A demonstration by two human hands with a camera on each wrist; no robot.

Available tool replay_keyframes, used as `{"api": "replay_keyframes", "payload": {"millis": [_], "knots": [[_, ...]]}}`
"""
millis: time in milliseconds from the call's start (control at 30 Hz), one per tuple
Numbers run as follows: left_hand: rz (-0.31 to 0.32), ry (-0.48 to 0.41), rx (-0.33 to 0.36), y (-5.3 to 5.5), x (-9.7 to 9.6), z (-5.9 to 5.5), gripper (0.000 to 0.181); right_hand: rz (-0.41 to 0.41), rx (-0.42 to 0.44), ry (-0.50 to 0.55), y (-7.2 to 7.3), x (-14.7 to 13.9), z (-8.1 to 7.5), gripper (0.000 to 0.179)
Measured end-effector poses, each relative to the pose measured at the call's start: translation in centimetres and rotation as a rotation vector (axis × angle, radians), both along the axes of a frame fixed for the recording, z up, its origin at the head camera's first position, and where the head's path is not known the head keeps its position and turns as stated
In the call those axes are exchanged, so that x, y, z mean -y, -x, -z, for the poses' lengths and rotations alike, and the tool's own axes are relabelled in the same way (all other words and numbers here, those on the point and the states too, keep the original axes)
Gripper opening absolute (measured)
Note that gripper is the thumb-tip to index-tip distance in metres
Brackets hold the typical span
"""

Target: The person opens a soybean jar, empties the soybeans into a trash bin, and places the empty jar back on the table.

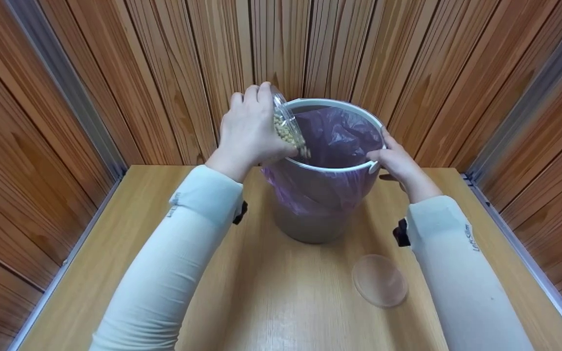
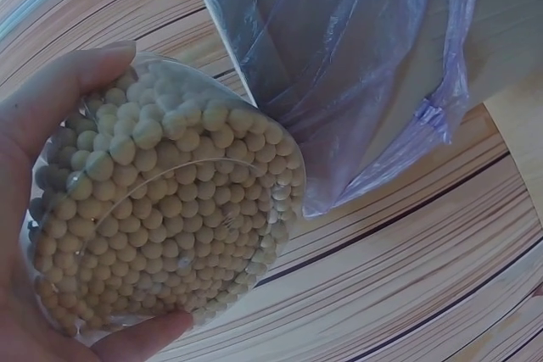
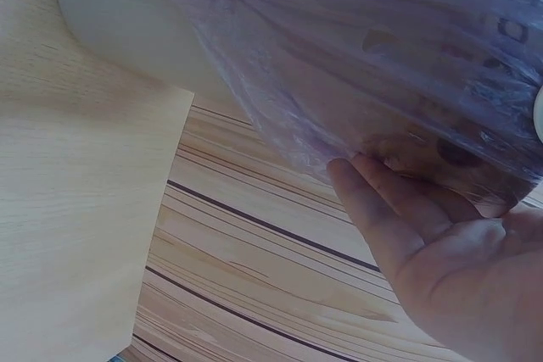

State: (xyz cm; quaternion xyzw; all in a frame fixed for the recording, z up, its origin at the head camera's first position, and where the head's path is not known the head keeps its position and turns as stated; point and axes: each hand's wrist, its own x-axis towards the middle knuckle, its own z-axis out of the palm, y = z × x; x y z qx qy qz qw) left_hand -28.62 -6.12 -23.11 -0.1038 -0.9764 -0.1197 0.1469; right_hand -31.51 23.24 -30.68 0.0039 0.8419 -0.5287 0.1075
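My left hand (image 1: 249, 129) grips a clear round plastic jar full of small beige balls (image 2: 182, 209). The jar (image 1: 288, 127) is tipped over the left rim of a trash can (image 1: 312, 229), its mouth toward the inside, and balls lie near its lower edge. A thin purple bag (image 1: 342, 134) lines the can and folds down over its outside. On the can's right side my right hand (image 1: 400, 163) holds the white rim, thumb over the top. In the right wrist view its fingers (image 3: 394, 201) lie against the bag outside.
A round translucent lid (image 1: 380, 281) lies flat on the wooden table (image 1: 281, 312), in front of the can and to its right. Wood-panelled walls (image 1: 164, 73) stand behind and at both sides, with metal strips at the corners.
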Motion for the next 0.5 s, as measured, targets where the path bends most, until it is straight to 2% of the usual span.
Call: {"api": "replay_keyframes", "payload": {"millis": [500], "knots": [[0.007,0.074,0.032,0.26,-0.57,-0.54,0.126,0.010,-0.002,0.009,-0.07,0.11,0.02,0.087]]}}
